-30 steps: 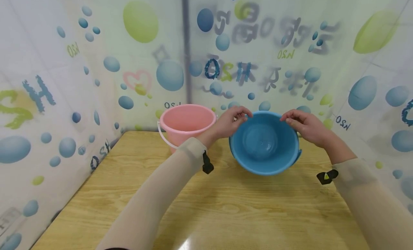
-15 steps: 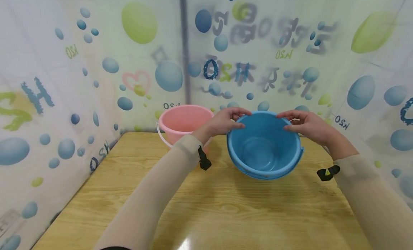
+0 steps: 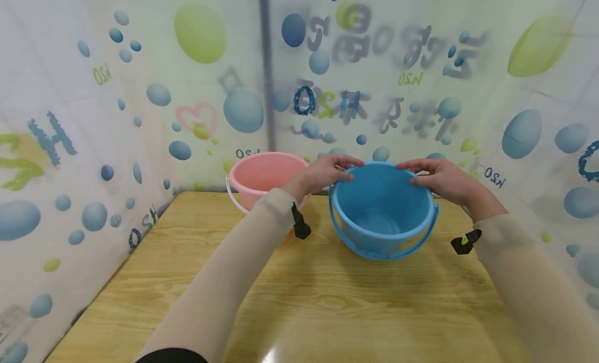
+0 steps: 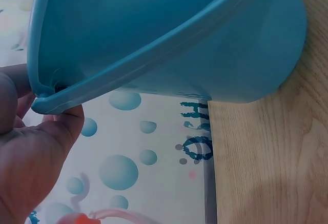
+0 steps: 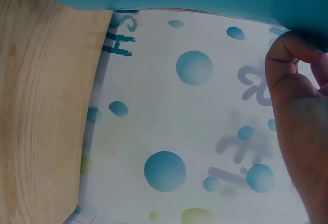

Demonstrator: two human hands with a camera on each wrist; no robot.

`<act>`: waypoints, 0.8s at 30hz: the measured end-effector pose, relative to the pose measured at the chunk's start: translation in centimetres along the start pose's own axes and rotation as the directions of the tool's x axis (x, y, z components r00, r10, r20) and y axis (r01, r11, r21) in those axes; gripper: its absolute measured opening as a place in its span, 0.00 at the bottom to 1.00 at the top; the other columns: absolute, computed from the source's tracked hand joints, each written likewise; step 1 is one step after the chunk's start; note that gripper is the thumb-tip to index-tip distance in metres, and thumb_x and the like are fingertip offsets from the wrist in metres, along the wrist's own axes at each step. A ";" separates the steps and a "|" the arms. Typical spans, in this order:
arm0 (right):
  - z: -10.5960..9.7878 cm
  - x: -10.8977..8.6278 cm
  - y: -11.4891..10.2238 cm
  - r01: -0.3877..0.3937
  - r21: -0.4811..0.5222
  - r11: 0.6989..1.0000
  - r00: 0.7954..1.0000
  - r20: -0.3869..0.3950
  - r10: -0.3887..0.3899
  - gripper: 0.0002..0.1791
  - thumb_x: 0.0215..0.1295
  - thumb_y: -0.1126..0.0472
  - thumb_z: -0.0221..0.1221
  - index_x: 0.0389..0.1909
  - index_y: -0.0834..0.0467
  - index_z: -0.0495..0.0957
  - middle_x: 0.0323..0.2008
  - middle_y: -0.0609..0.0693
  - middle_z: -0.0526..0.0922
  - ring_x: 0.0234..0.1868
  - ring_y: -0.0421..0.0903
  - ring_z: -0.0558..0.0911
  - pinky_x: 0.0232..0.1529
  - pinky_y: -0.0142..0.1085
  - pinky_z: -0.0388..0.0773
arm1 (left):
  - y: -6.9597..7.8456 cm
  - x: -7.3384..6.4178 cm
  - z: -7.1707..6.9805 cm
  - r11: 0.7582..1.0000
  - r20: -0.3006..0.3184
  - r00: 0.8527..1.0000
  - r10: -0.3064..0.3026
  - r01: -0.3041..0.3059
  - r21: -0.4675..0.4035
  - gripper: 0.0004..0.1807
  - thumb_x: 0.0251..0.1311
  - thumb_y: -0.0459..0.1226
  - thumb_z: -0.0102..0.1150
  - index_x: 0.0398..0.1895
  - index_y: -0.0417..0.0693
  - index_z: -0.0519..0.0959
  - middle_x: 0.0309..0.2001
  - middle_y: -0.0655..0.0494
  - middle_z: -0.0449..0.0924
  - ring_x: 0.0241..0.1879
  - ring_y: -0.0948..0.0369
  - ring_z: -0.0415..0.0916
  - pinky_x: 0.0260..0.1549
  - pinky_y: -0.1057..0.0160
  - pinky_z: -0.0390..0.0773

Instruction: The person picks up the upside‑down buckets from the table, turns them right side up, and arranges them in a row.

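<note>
A blue bucket [image 3: 381,222] sits right of centre near the table's far edge, its mouth tipped toward me and its blue handle [image 3: 383,257] hanging along the front. On the rim's far left, my left hand [image 3: 323,171] pinches the edge between thumb and fingers; the left wrist view shows that hand [image 4: 31,147] at the rim, beside the handle joint. My right hand [image 3: 442,178] grips the rim's far right side, thumb inside the mouth. In the right wrist view, part of this hand [image 5: 294,101] is cut off by the frame edge.
A pink bucket [image 3: 267,176] with a white handle [image 3: 234,196] stands left of the blue one, partly covered by my left forearm. The wooden table [image 3: 299,311] ends at curtains [image 3: 201,82] printed with coloured dots on its back and sides.
The blue bucket has tilted back toward upright, so its mouth faces higher and its front wall and handle now show. Both hands have closed over the rim with the thumbs inside.
</note>
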State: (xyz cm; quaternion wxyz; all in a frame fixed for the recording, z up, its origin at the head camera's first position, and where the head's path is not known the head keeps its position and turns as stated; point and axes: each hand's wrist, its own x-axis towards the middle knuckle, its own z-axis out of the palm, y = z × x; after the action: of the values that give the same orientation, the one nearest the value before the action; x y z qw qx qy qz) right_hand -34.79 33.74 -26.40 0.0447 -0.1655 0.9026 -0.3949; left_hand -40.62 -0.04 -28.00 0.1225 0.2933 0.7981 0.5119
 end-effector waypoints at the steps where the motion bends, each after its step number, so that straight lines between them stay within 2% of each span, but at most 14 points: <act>1: 0.0 0.2 0.1 -0.007 -0.008 1.000 1.000 -0.003 0.007 0.28 0.86 0.53 0.57 0.81 0.52 0.72 0.80 0.64 0.64 0.70 0.69 0.80 0.58 0.49 0.90 | 0.0 0.2 0.0 1.000 0.000 1.000 -0.006 0.006 -0.004 0.23 0.78 0.34 0.64 0.73 0.58 0.82 0.76 0.44 0.73 0.69 0.50 0.78 0.55 0.57 0.90; 5: -0.2 1.3 0.6 -0.018 -0.032 0.999 1.000 -0.018 0.017 0.27 0.87 0.54 0.55 0.81 0.52 0.72 0.83 0.65 0.61 0.73 0.72 0.77 0.62 0.55 0.88 | 0.1 1.0 -0.1 0.999 -0.002 1.000 -0.027 0.026 -0.032 0.24 0.79 0.33 0.62 0.74 0.55 0.81 0.80 0.44 0.71 0.78 0.48 0.72 0.58 0.55 0.89; 10: -0.2 2.6 1.1 -0.013 -0.005 1.000 0.999 -0.036 0.012 0.28 0.87 0.57 0.53 0.82 0.55 0.70 0.84 0.67 0.61 0.75 0.74 0.75 0.64 0.56 0.87 | 0.0 2.0 -0.3 0.994 -0.002 0.999 -0.046 0.045 -0.096 0.24 0.81 0.31 0.59 0.76 0.50 0.79 0.80 0.44 0.72 0.78 0.48 0.73 0.62 0.53 0.87; 14: -0.1 3.6 1.8 -0.011 0.051 0.999 0.999 -0.034 0.013 0.28 0.88 0.57 0.52 0.83 0.56 0.69 0.84 0.68 0.61 0.74 0.74 0.76 0.62 0.52 0.88 | -0.4 2.4 -0.3 0.995 -0.028 0.998 -0.055 0.053 -0.085 0.24 0.81 0.30 0.58 0.76 0.50 0.79 0.81 0.43 0.70 0.80 0.48 0.71 0.65 0.53 0.86; 20: 0.3 4.6 2.6 -0.016 0.063 0.998 0.999 -0.047 0.019 0.27 0.89 0.57 0.50 0.83 0.56 0.68 0.83 0.68 0.64 0.73 0.73 0.78 0.60 0.50 0.89 | -1.0 2.6 0.0 0.994 -0.077 0.993 -0.090 0.086 -0.061 0.24 0.81 0.29 0.56 0.75 0.51 0.80 0.83 0.46 0.67 0.85 0.49 0.61 0.72 0.52 0.80; 24: 0.5 4.8 3.1 -0.036 0.056 0.998 0.998 -0.058 0.039 0.28 0.90 0.55 0.49 0.84 0.56 0.66 0.82 0.68 0.66 0.74 0.72 0.78 0.59 0.47 0.90 | -1.1 2.8 0.5 0.994 -0.091 0.991 -0.101 0.097 -0.041 0.25 0.81 0.27 0.51 0.76 0.48 0.79 0.84 0.46 0.65 0.86 0.48 0.59 0.75 0.51 0.77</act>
State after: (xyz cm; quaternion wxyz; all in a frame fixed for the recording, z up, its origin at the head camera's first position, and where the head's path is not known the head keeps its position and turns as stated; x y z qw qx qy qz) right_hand -40.02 33.70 -28.75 0.0300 -0.1356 0.8953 -0.4232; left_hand -43.02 1.65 -28.94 0.1158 0.2271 0.8071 0.5326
